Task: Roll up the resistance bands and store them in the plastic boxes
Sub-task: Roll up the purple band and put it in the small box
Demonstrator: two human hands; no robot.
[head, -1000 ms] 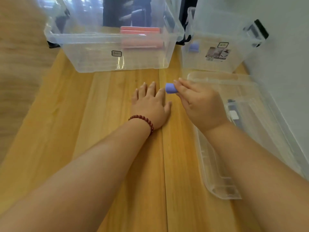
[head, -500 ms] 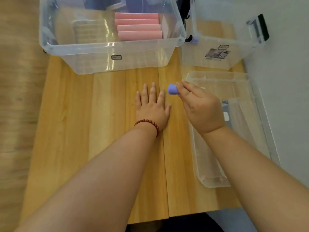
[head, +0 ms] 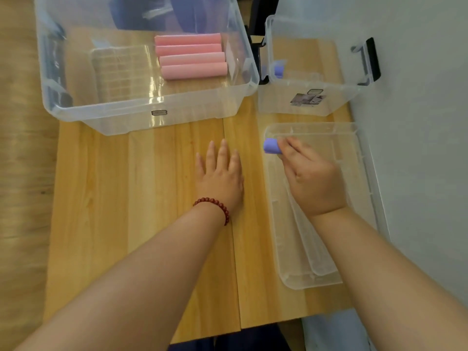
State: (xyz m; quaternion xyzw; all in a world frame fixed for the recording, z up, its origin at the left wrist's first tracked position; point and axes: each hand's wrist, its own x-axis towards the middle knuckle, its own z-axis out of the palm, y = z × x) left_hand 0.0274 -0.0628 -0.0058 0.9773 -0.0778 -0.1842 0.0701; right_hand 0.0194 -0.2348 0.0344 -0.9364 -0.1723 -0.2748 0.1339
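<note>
– Wood table (head: 114,211) under both hands; what are they doing?
– The left hand (head: 220,173) lies flat on the boards, fingers straight and spread, holding nothing. The right hand (head: 311,178) pinches a purple roll (head: 271,146) at its fingertips, over the far left corner of the lid (head: 314,285).
– How far along?
– Well on, I judge. Four pink rolls (head: 190,57) lie side by side in the big box (head: 141,120). The small box (head: 304,107) seems to hold a second roll (head: 278,70), though it shows only as a blur through the plastic. The roll in hand is wound but not yet stored, and it is the one band I can see outside a box.
– What's left?
– Dropping it in the small box, probably, then lidding.
– And around?
– Both boxes stand side by side at the far edge, the lid just before the small one. A pale wall (head: 417,148) runs along the right; wood-look floor (head: 22,198) lies left.
</note>
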